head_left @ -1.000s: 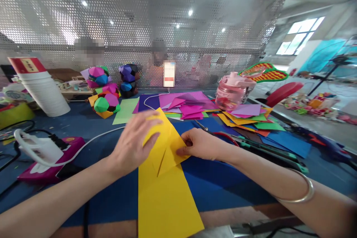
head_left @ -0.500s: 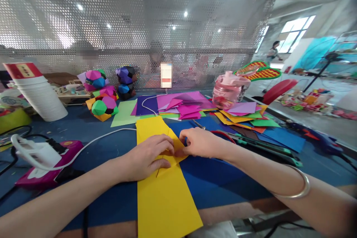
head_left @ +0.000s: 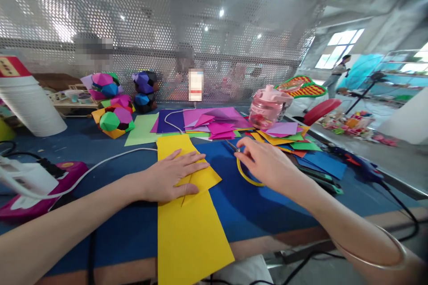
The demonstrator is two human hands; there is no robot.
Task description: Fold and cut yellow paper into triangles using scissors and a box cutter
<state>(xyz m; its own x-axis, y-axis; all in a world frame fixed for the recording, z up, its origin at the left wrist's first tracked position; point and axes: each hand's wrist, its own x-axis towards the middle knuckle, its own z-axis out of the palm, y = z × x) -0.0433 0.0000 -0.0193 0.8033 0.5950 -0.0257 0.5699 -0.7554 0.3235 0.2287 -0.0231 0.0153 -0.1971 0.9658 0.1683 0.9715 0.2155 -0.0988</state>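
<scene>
A long yellow sheet of paper point(head_left: 190, 240) lies lengthwise in front of me, its near end hanging past the table edge. On it rests a smaller yellow paper piece point(head_left: 211, 179) with a corner sticking out to the right. My left hand point(head_left: 172, 176) lies flat over both, fingers spread, hiding part of the piece. A short dark line shows below its thumb. To the right, my right hand point(head_left: 264, 160) has its fingers closed on a pair of scissors point(head_left: 246, 179), near the pivot. The scissors' blades point away to the left, and a yellow-lined handle loop shows below my fingers.
Coloured paper sheets point(head_left: 230, 118) and cut pieces point(head_left: 284, 136) lie behind. A pink bottle point(head_left: 266, 109), a glue gun point(head_left: 356, 164) and a long dark-green tool point(head_left: 321, 180) are right. Left are paper balls point(head_left: 115, 121), stacked cups point(head_left: 35, 107) and a power strip point(head_left: 72, 182) with a white cable.
My right hand has left the yellow paper, moved right and taken hold of the scissors. My left hand has flattened out on the paper. The whole view has shifted slightly.
</scene>
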